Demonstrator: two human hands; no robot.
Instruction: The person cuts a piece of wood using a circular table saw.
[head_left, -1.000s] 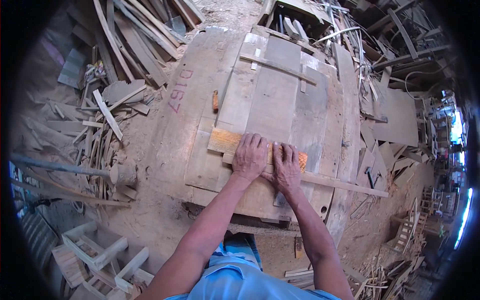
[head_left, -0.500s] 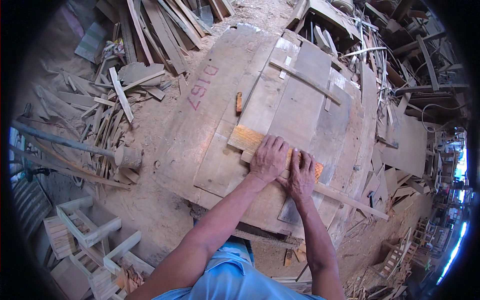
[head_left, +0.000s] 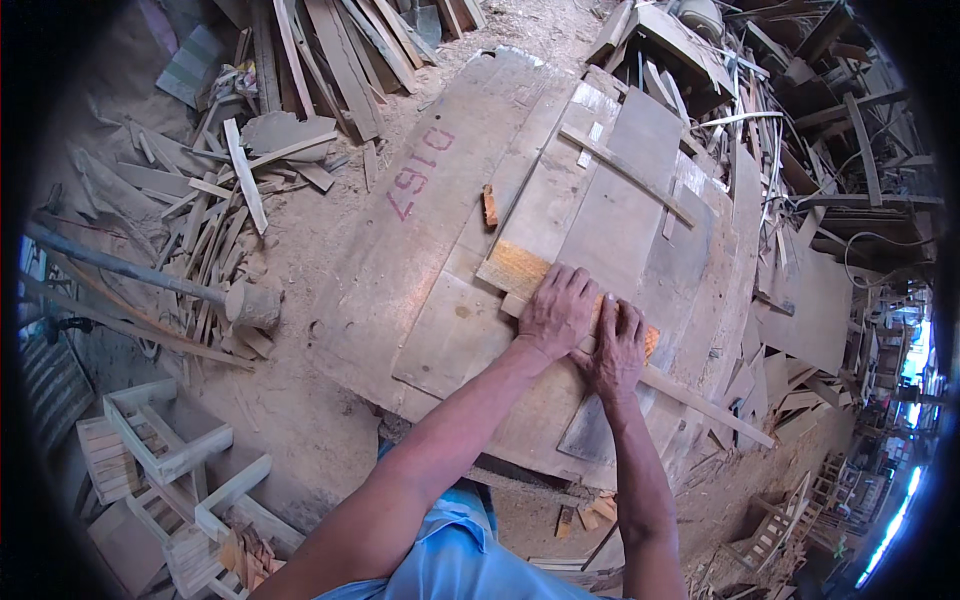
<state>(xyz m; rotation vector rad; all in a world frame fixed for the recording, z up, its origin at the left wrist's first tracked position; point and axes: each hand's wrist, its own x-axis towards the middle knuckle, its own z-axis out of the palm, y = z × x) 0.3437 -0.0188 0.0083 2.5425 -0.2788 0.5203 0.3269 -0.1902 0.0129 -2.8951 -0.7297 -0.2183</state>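
Observation:
A yellow-orange wooden board (head_left: 514,265) lies across the planks of a low wooden worktable (head_left: 365,300). My left hand (head_left: 558,312) grips it near the middle, fingers curled over its far edge. Close beside it, my right hand (head_left: 620,350) is closed over the same board near its right end, where a bright orange bit shows past the fingers. A long pale wooden strip (head_left: 706,408) runs along the board's near side, under my hands, and sticks out to the right. My palms hide where board and strip meet.
A small orange wood block (head_left: 489,206) lies left of the planks, and a thin batten (head_left: 626,174) crosses them farther off. Scrap wood (head_left: 215,215) is heaped at left. Pale wooden frames (head_left: 170,450) stand at lower left; more offcuts (head_left: 800,375) lie at right.
The view has shifted slightly. Both hands, with the board and strip, appear a little farther from me on the table; the grip looks the same.

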